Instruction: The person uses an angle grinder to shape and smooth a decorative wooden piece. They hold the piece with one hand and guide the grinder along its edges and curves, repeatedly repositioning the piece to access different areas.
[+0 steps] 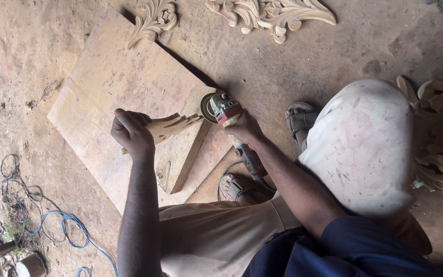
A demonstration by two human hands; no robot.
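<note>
My left hand (131, 134) clamps the carved wood piece (173, 125), its tip jutting toward the angle grinder (229, 123) gripped in my right hand (244, 131).

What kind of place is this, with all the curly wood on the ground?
Probably a woodcarving workshop. The left hand holds a carving against a grinder gripped by the right hand, over a board on a dusty floor. More carved scrolls lie nearby.
</note>
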